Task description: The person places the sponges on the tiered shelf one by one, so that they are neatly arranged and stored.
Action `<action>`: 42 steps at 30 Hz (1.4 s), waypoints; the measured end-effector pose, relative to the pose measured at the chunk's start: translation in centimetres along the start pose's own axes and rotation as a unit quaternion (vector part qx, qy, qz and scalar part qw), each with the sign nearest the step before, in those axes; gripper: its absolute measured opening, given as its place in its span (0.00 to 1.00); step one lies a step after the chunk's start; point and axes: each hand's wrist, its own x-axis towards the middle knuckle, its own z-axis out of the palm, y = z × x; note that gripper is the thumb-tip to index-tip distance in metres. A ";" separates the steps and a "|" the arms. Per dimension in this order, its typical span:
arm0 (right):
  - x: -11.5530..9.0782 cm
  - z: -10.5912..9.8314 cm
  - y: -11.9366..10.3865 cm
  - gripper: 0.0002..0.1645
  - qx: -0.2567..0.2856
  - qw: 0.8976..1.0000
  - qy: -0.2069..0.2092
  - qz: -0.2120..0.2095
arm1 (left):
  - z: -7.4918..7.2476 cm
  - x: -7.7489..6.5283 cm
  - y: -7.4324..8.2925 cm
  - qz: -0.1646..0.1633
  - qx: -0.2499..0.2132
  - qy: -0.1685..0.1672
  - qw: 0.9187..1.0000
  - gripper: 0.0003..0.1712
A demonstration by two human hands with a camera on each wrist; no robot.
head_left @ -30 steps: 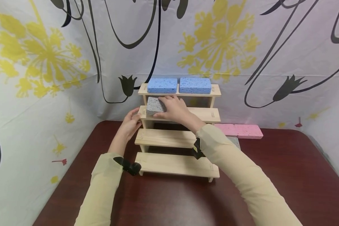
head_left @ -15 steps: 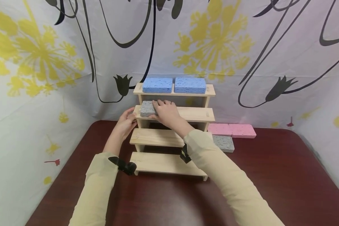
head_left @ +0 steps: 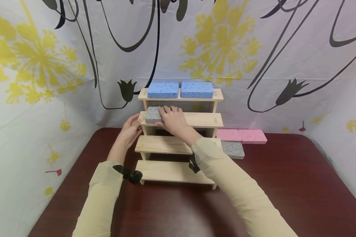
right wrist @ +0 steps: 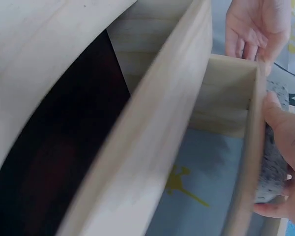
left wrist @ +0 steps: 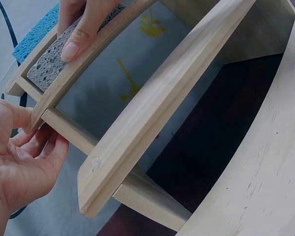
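Note:
A wooden four-step display stand [head_left: 200, 119] stands on the table. On its second step from the top, near the left end, lies a grey sponge [head_left: 152, 115]. My right hand [head_left: 175, 121] grips this sponge, thumb at its front face and fingers over the far side; in the left wrist view the thumb presses low on the sponge [left wrist: 48, 70]. At that step's left end, my left hand [head_left: 129, 132] pinches the wood, thumb on the edge and fingers curled beneath, as the left wrist view shows. Two blue sponges [head_left: 163, 90] sit side by side on the top step.
Right of the stand, two pink sponges [head_left: 252, 136] lie end to end on the dark red table [head_left: 279, 177]. A second grey sponge [head_left: 233, 150] lies in front of them. Behind hangs a white cloth [head_left: 154, 39] printed with flowers.
The grey sponge under my right hand has come down flat on the step; earlier its left end was tilted up. The head view has shifted slightly. My left hand keeps its place.

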 end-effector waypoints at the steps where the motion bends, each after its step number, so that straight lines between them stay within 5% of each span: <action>1: 0.0 -0.1 0.2 0.41 0.022 1.000 -0.015 0.006 | 0.1 0.0 0.0 0.000 -0.002 0.000 1.000 0.30; 5: -0.3 -0.1 1.1 0.45 0.116 0.991 -0.055 0.031 | 0.3 0.1 -0.3 -0.003 -0.009 -0.001 1.000 0.29; 10: -1.9 0.1 3.0 0.48 0.182 0.983 0.001 0.017 | 0.5 0.2 -0.5 -0.004 -0.014 -0.003 1.000 0.29; 23: -9.1 -0.3 8.0 0.39 0.255 0.958 0.130 -0.020 | -0.2 0.3 0.2 0.006 -0.003 -0.008 1.000 0.30; 30: -12.7 1.4 11.7 0.41 0.262 0.953 0.152 0.012 | -0.3 0.2 0.2 -0.003 -0.007 -0.007 1.000 0.30; 34: -14.7 2.6 13.6 0.42 0.267 0.952 0.141 0.052 | -0.2 0.4 0.0 -0.004 -0.010 -0.007 1.000 0.30; 42: -18.4 6.1 16.5 0.29 0.264 0.956 0.046 0.119 | -0.4 0.3 -0.4 0.015 -0.001 -0.005 1.000 0.30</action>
